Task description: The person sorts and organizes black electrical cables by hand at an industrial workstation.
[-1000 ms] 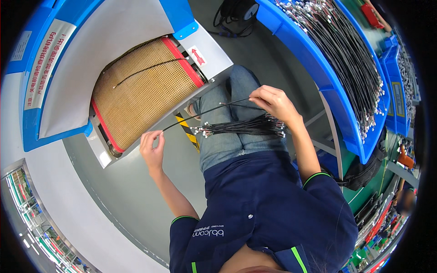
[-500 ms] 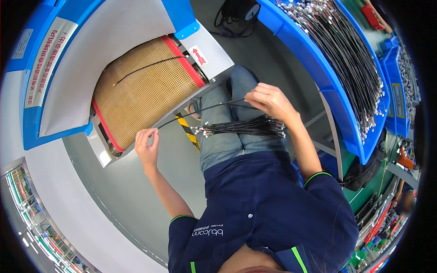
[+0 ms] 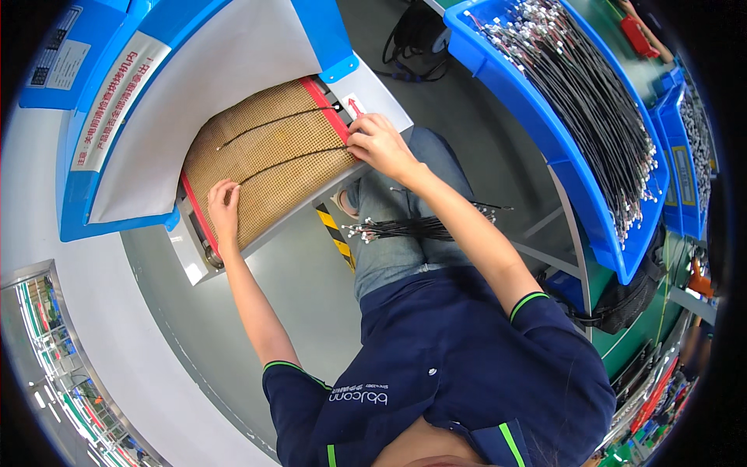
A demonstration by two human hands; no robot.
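Note:
A thin black cable (image 3: 292, 161) stretches between my two hands over the tan mesh conveyor belt (image 3: 268, 202). My left hand (image 3: 224, 206) pinches its left end over the belt's left part. At the belt's red right edge, my right hand (image 3: 381, 146) has its fingers closed on the other end. Farther in, a second black cable (image 3: 280, 122) with a white connector lies on the mesh, roughly parallel to the first. A bundle of black cables (image 3: 412, 228) with white connectors rests across my thighs, partly behind my right forearm.
The blue and white machine housing (image 3: 187, 93) arches over the belt. To the right, a large blue bin (image 3: 545, 148) holds many black cables, with more blue bins (image 3: 677, 156) beyond. A coiled black cord (image 3: 416, 39) lies at the back. Yellow-black tape (image 3: 336, 237) marks the floor.
Both hands have moved forward and left, carrying the cable from above my lap to over the belt. One loose cable on my lap now sticks out to the right.

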